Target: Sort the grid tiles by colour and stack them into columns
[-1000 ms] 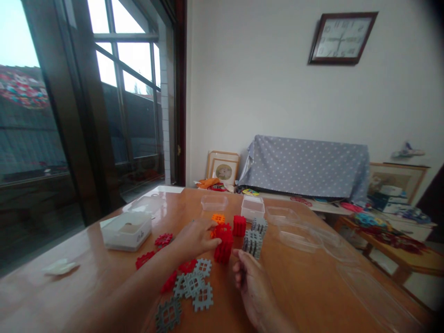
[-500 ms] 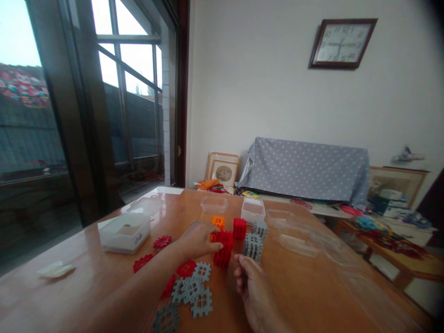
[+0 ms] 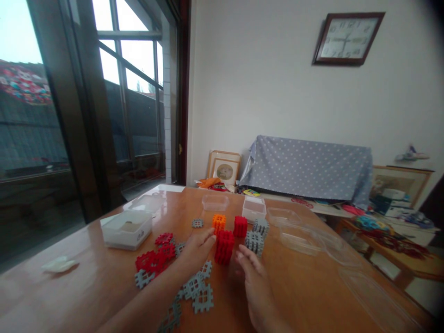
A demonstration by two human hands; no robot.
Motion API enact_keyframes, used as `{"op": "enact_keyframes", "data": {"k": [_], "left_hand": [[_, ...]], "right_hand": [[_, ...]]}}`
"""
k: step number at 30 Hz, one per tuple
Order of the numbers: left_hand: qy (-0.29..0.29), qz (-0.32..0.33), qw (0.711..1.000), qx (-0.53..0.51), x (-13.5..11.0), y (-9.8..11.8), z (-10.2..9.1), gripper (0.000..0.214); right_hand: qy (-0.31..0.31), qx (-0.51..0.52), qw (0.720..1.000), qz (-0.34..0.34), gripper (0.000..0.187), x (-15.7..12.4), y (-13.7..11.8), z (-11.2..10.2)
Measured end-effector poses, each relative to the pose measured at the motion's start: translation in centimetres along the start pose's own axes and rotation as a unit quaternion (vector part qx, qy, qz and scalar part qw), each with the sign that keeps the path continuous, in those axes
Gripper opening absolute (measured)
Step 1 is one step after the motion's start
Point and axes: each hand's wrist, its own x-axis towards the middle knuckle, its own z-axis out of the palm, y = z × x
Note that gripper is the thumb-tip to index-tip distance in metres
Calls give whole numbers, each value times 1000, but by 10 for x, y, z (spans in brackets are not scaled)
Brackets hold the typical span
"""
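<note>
A stack of red notched square tiles (image 3: 224, 248) stands between my hands. My left hand (image 3: 201, 245) is at its left side, fingers extended toward it; whether they touch it is hard to tell. On the right, my right hand (image 3: 252, 273) is loosely curved, thumb and fingers apart, holding nothing visible. Behind the red stack are an orange stack (image 3: 218, 222) and a smaller red stack (image 3: 240, 226). Two grey stacks (image 3: 254, 243) stand to the right. Loose red tiles (image 3: 152, 261) and loose grey tiles (image 3: 202, 298) lie around my left forearm, which covers some of them.
A white plastic box (image 3: 127, 230) sits at the left, beyond a crumpled pale wrapper (image 3: 59, 265). A small clear-white box (image 3: 253, 209) stands behind the stacks. Clear containers (image 3: 300, 241) and clear lids line the table's right side. One grey tile (image 3: 197, 223) lies farther back.
My left hand has come off the top of the red stack and drawn back to its left. My right hand has loosened its fingers slightly. The view has shifted a little.
</note>
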Motion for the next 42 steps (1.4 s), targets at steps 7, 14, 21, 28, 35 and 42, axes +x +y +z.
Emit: {"op": "enact_keyframes", "data": {"k": [7,14,21,28,35,42], "left_hand": [[45,-91,988,-113,-16,2,16,43],[70,-84,993,44,-7,-31,-17,46],[120,-194,913,337,-8,-70,-80,46],[83,-251,866,424,-16,-83,-89,33],[79,-222,869,435,-10,-77,-89,31],[127,34,938,322,-17,-34,-57,48]], "right_hand": [[-11,-15,1000,-1,66,2,3,3],[-15,-28,999,4,62,8,15,-5],[-23,-31,999,11,56,4,15,-1],[-40,-66,997,8,45,-2,8,3],[-30,-62,998,5,43,1,11,0],[-37,-76,996,-10,33,-8,1,5]]}}
